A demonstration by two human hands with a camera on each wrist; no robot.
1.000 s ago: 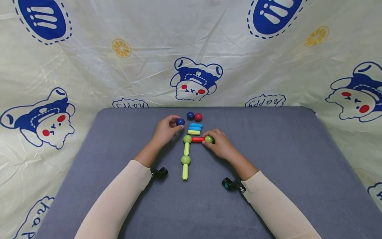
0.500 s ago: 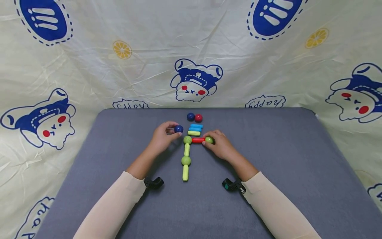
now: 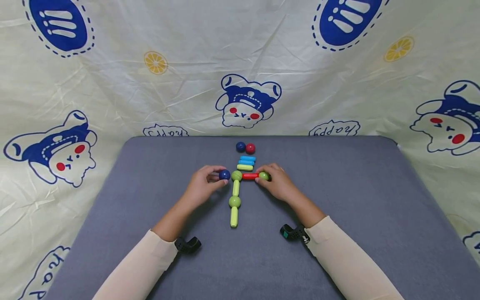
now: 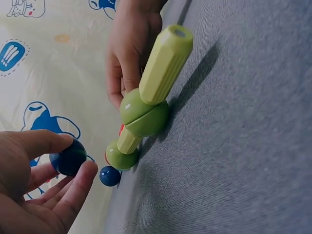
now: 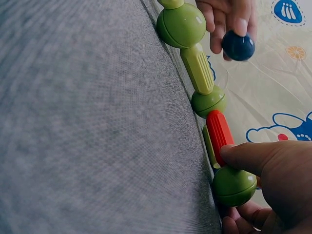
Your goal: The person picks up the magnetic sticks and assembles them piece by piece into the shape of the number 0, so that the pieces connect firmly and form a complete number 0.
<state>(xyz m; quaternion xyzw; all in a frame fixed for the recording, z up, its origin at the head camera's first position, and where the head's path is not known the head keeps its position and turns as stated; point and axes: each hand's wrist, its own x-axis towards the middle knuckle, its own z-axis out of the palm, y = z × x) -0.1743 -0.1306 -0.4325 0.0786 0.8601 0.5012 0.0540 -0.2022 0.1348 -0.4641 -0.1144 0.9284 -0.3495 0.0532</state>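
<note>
The left hand (image 3: pixel 202 186) pinches a dark blue ball (image 3: pixel 224 175) just beside the green ball (image 3: pixel 236 176) between the hands, while the right hand (image 3: pixel 279 185) grips the end green ball (image 3: pixel 263 176) of the red rod (image 3: pixel 249 176).

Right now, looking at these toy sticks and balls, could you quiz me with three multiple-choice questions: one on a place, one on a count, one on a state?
1. Where is the red stick?
A. Between two green balls
B. On the blue sticks
C. In the left hand

2. How many balls lie loose at the mat's far edge?
A. One
B. Two
C. Four

3. What is the left hand doing?
A. Lying flat
B. Pinching a blue ball
C. Gripping a stick

Answers:
1 A, it joins the corner ball and the ball under the right hand.
2 B, one blue, one red.
3 B, fingertips pinch the blue ball.
</note>
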